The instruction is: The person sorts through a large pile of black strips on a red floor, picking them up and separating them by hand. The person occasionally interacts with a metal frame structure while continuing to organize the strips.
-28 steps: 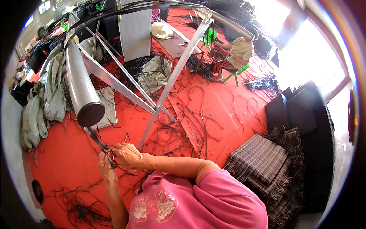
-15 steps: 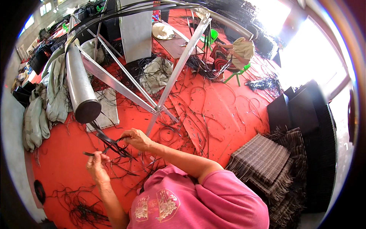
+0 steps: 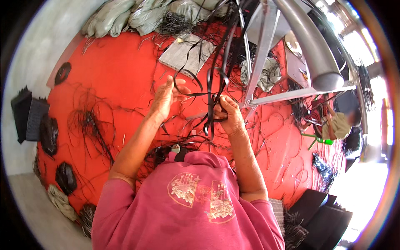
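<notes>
A bundle of flat black strips [image 3: 213, 62] hangs from above, beside the metal frame [image 3: 262, 54], and bends into loops between my hands. My right hand [image 3: 230, 116] is closed around the strips, its fingers curled in and the ends dangling below. To the left, my left hand [image 3: 165, 98] is up with thumb and fingers apart. A thin loop of strip [image 3: 189, 95] curves right by its fingertips; whether it touches them I cannot tell. The round capped end of a thick grey tube [image 3: 328, 81] on the frame is to the right of my hands.
Loose black strips [image 3: 89, 123] litter the red floor [image 3: 100, 62]. A grey board [image 3: 186, 54] lies beyond my hands, near pale sacks [image 3: 146, 16]. Another person [image 3: 336, 125] sits at the right. Dark panels [image 3: 323, 218] stand at the lower right, and black bundles [image 3: 66, 177] lie at the left.
The view has swung left, so the frame now appears farther right. My hands have moved apart; my left hand no longer pinches a strip end, and my right hand grips the hanging strips.
</notes>
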Demonstrator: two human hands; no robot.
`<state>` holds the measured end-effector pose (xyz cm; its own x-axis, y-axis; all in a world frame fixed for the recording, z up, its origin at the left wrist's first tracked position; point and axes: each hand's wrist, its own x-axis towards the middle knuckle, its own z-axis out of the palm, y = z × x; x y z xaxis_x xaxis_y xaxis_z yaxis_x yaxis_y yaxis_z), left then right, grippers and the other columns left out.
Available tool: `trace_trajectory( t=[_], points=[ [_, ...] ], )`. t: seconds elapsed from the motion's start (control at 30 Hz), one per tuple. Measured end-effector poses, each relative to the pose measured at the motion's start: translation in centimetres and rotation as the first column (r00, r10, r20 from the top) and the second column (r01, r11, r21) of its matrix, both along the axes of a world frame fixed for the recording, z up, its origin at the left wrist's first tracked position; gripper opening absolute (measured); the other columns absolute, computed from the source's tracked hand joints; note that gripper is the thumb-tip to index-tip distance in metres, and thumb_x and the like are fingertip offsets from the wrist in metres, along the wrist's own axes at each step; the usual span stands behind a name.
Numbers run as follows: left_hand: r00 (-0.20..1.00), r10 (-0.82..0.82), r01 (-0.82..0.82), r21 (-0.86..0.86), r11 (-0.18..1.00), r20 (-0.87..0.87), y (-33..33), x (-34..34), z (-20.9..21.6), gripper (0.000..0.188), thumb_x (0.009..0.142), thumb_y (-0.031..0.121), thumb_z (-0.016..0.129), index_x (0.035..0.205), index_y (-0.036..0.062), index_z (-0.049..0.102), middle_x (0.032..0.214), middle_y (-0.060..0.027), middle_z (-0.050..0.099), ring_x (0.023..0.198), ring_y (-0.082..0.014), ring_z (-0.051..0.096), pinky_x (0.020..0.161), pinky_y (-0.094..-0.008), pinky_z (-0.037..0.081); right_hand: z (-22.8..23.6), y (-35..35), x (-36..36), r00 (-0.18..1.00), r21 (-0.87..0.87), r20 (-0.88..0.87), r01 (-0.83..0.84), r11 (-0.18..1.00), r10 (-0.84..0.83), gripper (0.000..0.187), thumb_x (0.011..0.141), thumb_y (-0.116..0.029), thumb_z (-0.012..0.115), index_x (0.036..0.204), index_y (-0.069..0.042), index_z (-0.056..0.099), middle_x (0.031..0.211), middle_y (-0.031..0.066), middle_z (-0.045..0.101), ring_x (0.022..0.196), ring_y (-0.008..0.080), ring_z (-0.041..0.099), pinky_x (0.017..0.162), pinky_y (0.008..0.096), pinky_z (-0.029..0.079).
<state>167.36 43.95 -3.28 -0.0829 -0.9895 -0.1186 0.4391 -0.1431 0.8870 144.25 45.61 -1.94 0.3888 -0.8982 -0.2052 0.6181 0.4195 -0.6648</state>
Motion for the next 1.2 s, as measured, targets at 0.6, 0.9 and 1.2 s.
trace_trajectory(
  t=[0.6,0.9,1.2],
  points=[
    [0.994,-0.037,0.045,-0.071,0.997,0.107,5.6,-3.4,-4.7,0.022,0.078,-0.005,0.059,0.097,0.0044,0.053,0.094,-0.0033,0.058,0.086,-0.0115,0.057,0.07,-0.0254,0.048,0.4,-1.3,3.2,0.986,0.097,0.105,0.115,0.989,-0.126,0.016,0.091,-0.016,0.049,0.105,-0.008,0.053,0.094,0.0048,0.061,0.055,0.0064,0.039,0.061,0.0264,0.045],
    [0.107,0.623,0.175,-0.632,0.755,0.775,4.3,1.1,-8.5,0.019,0.075,0.0,0.059,0.08,0.0028,0.041,0.074,-0.01,0.045,0.06,-0.0269,0.048,0.051,-0.0392,0.04,0.0,-2.4,1.2,0.98,0.205,0.158,0.086,0.975,-0.12,0.013,0.091,-0.011,0.046,0.101,-0.007,0.053,0.086,0.0055,0.06,0.048,0.0031,0.033,0.044,0.0172,0.028],
    [0.404,0.679,-0.786,-0.146,0.6,0.613,4.2,13.4,-19.2,0.024,0.079,0.017,0.064,0.079,0.0106,0.04,0.061,-0.0007,0.045,0.05,-0.0103,0.041,0.044,-0.0281,0.038,2.2,-2.9,-3.1,0.947,0.206,0.223,0.184,0.961,-0.23,0.013,0.089,-0.008,0.049,0.1,-0.005,0.056,0.084,0.0098,0.059,0.046,0.0043,0.03,0.037,0.0168,0.023]
  ],
)
